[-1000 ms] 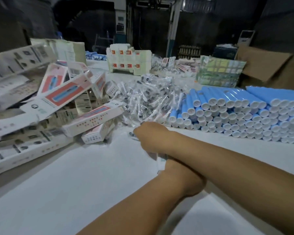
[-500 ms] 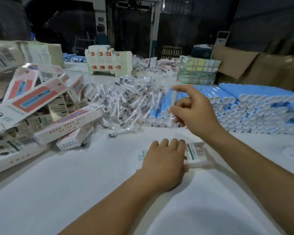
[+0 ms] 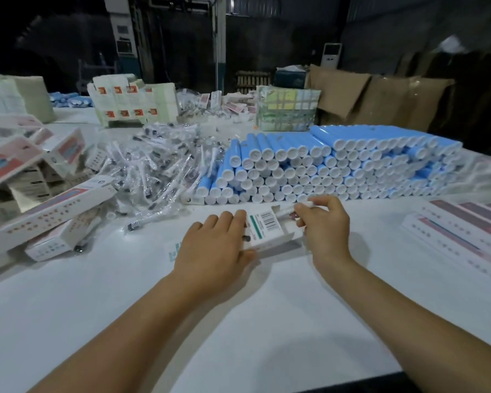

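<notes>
- A person's two hands work at a white table (image 3: pixel 238 321), seen from above.
- The left hand (image 3: pixel 216 248) lies flat on a small white box (image 3: pixel 264 226), fingers straight and pressing it down.
- The box lies on its side at the table's middle, barcode up, its open end facing right.
- The right hand (image 3: pixel 322 222) pinches what looks like a wrapped brush head (image 3: pixel 288 211) between thumb and fingertips, right at the box's open end; blur hides whether its tip is inside.
- Behind the hands sits a heap of wrapped heads (image 3: pixel 159 165).
- Just right of the heap, blue tubes (image 3: pixel 338 165) are stacked with white caps facing forward.
- Cartons (image 3: pixel 46 211) are piled at left; flat packs (image 3: pixel 465 231) lie at right.
</notes>
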Motion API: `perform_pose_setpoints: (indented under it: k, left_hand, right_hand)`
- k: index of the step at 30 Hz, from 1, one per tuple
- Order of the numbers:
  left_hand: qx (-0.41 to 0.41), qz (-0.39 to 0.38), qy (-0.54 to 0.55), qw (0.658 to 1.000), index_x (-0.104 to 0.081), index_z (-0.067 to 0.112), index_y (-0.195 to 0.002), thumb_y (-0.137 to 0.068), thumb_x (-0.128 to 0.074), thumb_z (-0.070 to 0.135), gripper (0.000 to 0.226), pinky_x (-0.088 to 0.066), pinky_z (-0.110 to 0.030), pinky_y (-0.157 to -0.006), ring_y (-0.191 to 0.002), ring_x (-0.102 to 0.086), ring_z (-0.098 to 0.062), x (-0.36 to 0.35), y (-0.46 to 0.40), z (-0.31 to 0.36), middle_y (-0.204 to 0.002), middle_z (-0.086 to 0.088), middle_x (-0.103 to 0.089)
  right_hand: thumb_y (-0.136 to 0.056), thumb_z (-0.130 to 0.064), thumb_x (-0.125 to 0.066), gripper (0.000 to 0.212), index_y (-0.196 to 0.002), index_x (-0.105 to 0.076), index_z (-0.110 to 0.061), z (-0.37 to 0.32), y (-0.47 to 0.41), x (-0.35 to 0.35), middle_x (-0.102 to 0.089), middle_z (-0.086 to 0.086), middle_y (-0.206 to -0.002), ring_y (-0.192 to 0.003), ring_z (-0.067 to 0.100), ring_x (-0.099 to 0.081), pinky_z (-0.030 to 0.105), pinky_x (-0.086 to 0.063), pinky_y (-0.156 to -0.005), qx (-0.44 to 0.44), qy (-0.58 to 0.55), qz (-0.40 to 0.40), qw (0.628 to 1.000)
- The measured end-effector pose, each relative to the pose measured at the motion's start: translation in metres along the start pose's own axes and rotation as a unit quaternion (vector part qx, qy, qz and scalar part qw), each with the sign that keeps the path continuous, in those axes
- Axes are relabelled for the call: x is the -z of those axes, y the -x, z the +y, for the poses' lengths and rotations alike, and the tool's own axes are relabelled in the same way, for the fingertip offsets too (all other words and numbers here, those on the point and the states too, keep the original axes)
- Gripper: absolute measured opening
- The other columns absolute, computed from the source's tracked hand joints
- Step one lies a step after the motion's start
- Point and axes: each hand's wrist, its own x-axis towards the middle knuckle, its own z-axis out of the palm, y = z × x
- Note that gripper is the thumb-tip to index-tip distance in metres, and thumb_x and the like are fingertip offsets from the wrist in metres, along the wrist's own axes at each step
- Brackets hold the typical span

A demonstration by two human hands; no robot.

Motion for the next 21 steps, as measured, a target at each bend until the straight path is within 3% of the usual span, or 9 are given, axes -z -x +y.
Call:
perform_pose_setpoints:
  k: [3,6,9,11,15,18,21]
  left_hand:
    - [-0.001,0.0,-0.003,1.0,-0.018,0.019,-0.145,-0.088,-0.034,0.063,0.073,-0.033,-0.033,-0.085,-0.113,-0.043,-0.021,0.0,-0.001,0.003,-0.13,0.003,-0.043]
    - [0.006,-0.002,0.0,1.0,-0.018,0.019,-0.145,-0.088,-0.035,0.062,0.073,-0.033,-0.033,-0.086,-0.114,-0.042,-0.02,0.0,-0.003,0.001,-0.13,0.003,-0.042]
    - [0.015,0.004,0.014,1.0,-0.019,0.02,-0.147,-0.089,-0.035,0.061,0.073,-0.034,-0.034,-0.088,-0.116,-0.043,-0.021,0.001,-0.004,-0.004,-0.132,0.002,-0.043]
    - [0.029,0.01,0.019,0.999,-0.018,0.019,-0.148,-0.09,-0.036,0.061,0.073,-0.035,-0.035,-0.089,-0.118,-0.043,-0.022,0.003,-0.005,-0.007,-0.135,0.001,-0.042]
    - [0.066,0.017,0.019,0.997,-0.019,0.02,-0.145,-0.091,-0.039,0.058,0.069,-0.036,-0.035,-0.087,-0.118,-0.043,-0.023,0.005,-0.007,-0.012,-0.133,0.001,-0.043]
    - [0.073,0.02,0.016,0.997,-0.019,0.019,-0.144,-0.091,-0.04,0.057,0.069,-0.036,-0.035,-0.086,-0.118,-0.043,-0.023,0.005,-0.007,-0.011,-0.132,0.001,-0.043]
    - [0.078,0.026,0.015,0.997,-0.018,0.019,-0.144,-0.091,-0.04,0.057,0.069,-0.035,-0.035,-0.088,-0.119,-0.042,-0.023,0.004,-0.008,-0.009,-0.134,0.0,-0.041]
  right_hand:
    - [-0.085,-0.018,-0.068,0.017,-0.072,-0.063,-0.028,0.005,0.011,-0.011,-0.071,0.0,-0.081,-0.084,0.02,-0.068,0.043,-0.055,-0.08,0.029,0.046,-0.039,0.998]
    - [-0.095,-0.035,-0.053,0.011,-0.09,-0.062,-0.029,0.003,0.017,-0.014,-0.064,0.005,-0.107,-0.094,0.015,-0.066,0.032,-0.054,-0.084,0.025,0.086,-0.098,0.991]
    - [-0.099,-0.024,-0.046,0.022,-0.089,-0.065,-0.024,-0.003,0.018,-0.003,-0.065,-0.02,-0.093,-0.089,-0.008,-0.058,0.014,-0.044,-0.08,0.087,0.03,-0.05,0.994]
    - [-0.098,-0.019,-0.045,0.029,-0.079,-0.065,-0.026,-0.002,0.02,0.006,-0.062,-0.016,-0.088,-0.078,-0.007,-0.055,0.019,-0.04,-0.076,0.105,0.035,-0.017,0.994]
    - [-0.096,-0.017,-0.05,0.029,-0.074,-0.065,-0.028,0.002,0.03,0.001,-0.063,-0.018,-0.067,-0.063,-0.003,-0.055,0.024,-0.042,-0.068,0.092,0.054,-0.061,0.992]
    - [-0.095,-0.015,-0.054,0.03,-0.077,-0.068,-0.035,0.004,0.035,-0.005,-0.064,-0.023,-0.076,-0.072,-0.003,-0.058,0.027,-0.046,-0.075,0.116,0.078,-0.093,0.986]
    - [-0.094,-0.011,-0.055,0.021,-0.091,-0.073,-0.021,0.004,0.037,-0.006,-0.065,-0.022,-0.09,-0.085,0.002,-0.061,0.034,-0.05,-0.083,0.122,0.078,-0.098,0.985]
